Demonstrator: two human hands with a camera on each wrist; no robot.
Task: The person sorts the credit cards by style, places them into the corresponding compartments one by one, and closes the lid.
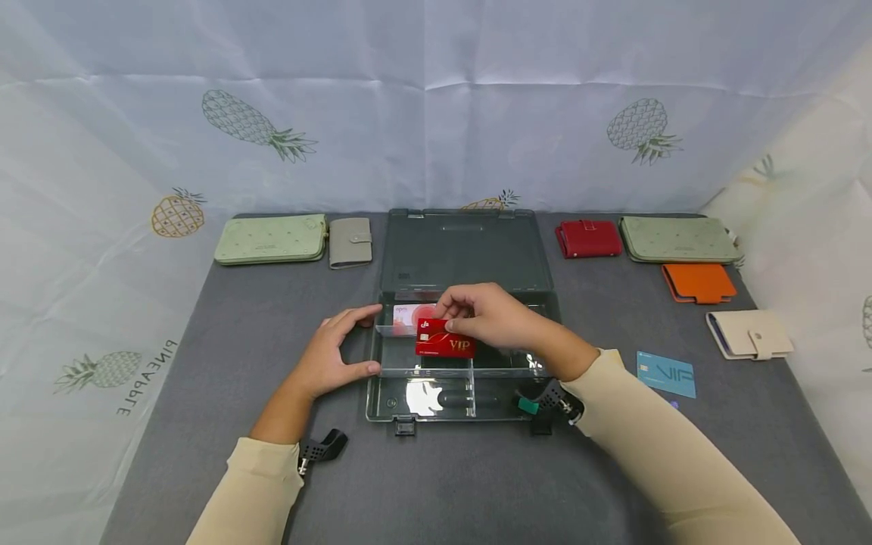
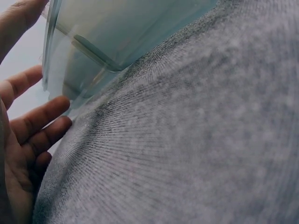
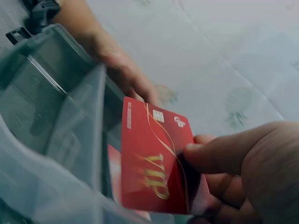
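Observation:
My right hand [image 1: 500, 314] pinches a red VIP card [image 1: 443, 344] between thumb and fingers, holding it over the open dark, see-through plastic box [image 1: 470, 250]. In the right wrist view the card [image 3: 154, 158] is tilted, with its chip and gold lettering showing. Behind it, a pink and white card [image 1: 405, 316] lies in the box's back left compartment. My left hand [image 1: 330, 356] is at the box's left side, thumb and fingers spread, fingertips right at the wall. In the left wrist view its fingers [image 2: 44, 119] are straight beside the clear wall.
Left of the lid lie a green wallet [image 1: 272, 238] and a grey wallet [image 1: 350, 242]. On the right are a red wallet [image 1: 589, 238], another green wallet [image 1: 681, 238], an orange card holder [image 1: 698, 282], a cream wallet [image 1: 749, 334] and a blue VIP card [image 1: 666, 374]. Clear dividers [image 1: 470, 393] split the box.

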